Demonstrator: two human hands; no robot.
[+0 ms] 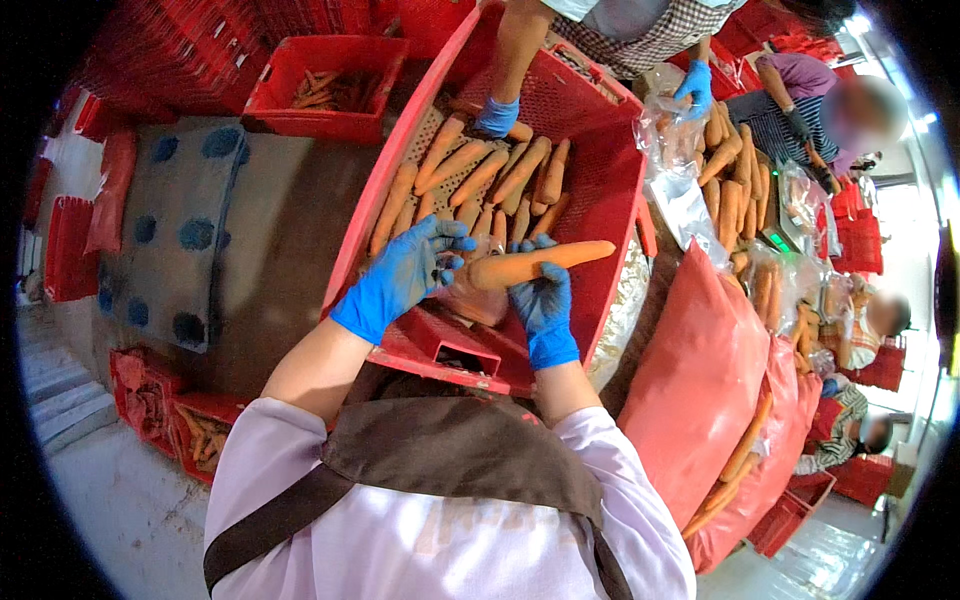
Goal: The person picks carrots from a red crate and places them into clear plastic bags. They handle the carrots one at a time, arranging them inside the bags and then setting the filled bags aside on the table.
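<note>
My right hand [544, 300], in a blue glove soiled at the fingers, grips a large orange carrot [540, 264] between thumb and fingers. The carrot lies nearly level, its narrow end to the right. My left hand [409, 274], gloved in blue too, is beside the thick end with its fingers curled. Clear plastic [480, 304] shows below the carrot, between my hands; whether my left fingers hold it is unclear. Both hands are over the near side of a red plastic crate [607, 176]. Several loose carrots [480, 176] lie in its far part.
Across the crate, a co-worker's gloved hand [497, 116] reaches among the carrots; their other glove [695, 86] is by bagged carrots [667, 135]. More carrots [731, 199] are piled at right. A full red sack [697, 382] stands near my right arm. A smaller red crate [322, 116] sits at back left.
</note>
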